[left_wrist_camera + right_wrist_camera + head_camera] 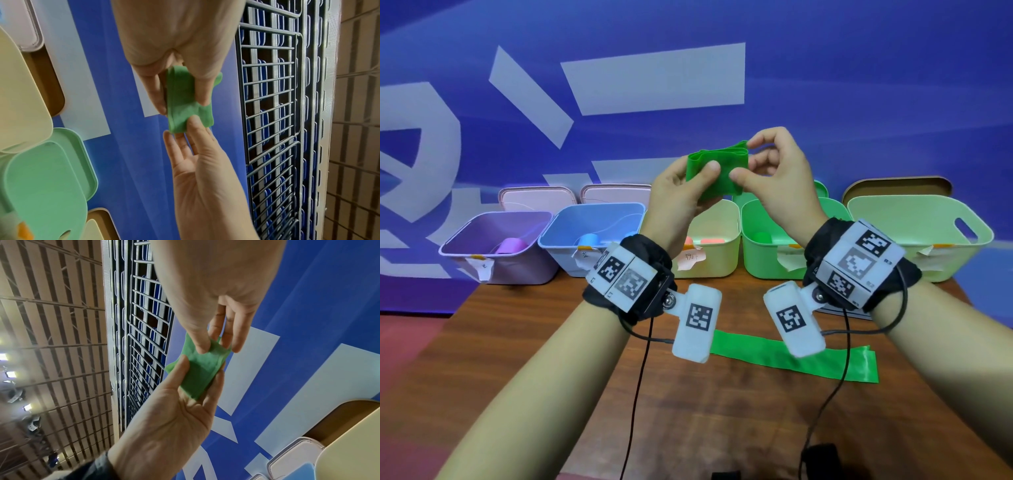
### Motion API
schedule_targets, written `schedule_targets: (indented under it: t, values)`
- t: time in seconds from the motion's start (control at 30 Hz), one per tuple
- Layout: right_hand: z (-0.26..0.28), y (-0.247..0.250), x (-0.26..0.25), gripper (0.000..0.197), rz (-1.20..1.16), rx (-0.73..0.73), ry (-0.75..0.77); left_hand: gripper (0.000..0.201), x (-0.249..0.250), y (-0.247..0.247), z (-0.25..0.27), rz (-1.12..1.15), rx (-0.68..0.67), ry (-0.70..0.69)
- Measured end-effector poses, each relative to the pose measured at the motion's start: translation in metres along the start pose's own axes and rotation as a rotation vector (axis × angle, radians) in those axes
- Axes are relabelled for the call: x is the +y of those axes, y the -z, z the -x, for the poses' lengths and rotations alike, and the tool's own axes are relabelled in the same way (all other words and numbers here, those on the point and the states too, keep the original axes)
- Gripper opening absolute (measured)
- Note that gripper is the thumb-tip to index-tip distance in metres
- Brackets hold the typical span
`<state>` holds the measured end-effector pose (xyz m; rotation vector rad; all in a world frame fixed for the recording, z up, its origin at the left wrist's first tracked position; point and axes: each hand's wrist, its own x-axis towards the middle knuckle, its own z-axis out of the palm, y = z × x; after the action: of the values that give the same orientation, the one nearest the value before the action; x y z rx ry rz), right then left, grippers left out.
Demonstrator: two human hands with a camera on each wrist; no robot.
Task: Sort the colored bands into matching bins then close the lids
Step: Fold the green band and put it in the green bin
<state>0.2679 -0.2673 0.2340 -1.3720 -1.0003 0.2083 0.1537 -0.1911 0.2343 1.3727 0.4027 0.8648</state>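
Both hands on folded green band

Left hand [681, 192] and right hand [774, 171] pinch a folded green band [717, 171] raised above the row of open bins [767, 253], thumbs pressed on it. A second green band [791, 358] lies flat on the table [551, 342].

right hand [218, 293]: thumb and fingers pinch top of folded green band [200, 368] | left hand [174, 415]: holds its lower part, thumb on left edge | behind: blue wall [320, 305], metal grid [141, 321]
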Motion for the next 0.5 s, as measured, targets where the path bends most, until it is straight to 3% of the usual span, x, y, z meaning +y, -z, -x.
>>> schedule_targets:
  t: [0.23,0.5]
  values:
    - [-0.0052,-0.0006,-0.0011,0.035,0.004,-0.03,-0.087,0.011,-0.0007,-0.0035,0.0008,-0.053,0.092,-0.052]
    - [-0.0063,0.0004,0.0017,0.04,0.036,-0.058,-0.149,0.015,-0.0021,-0.0017,-0.0028,-0.129,0.077,-0.026]
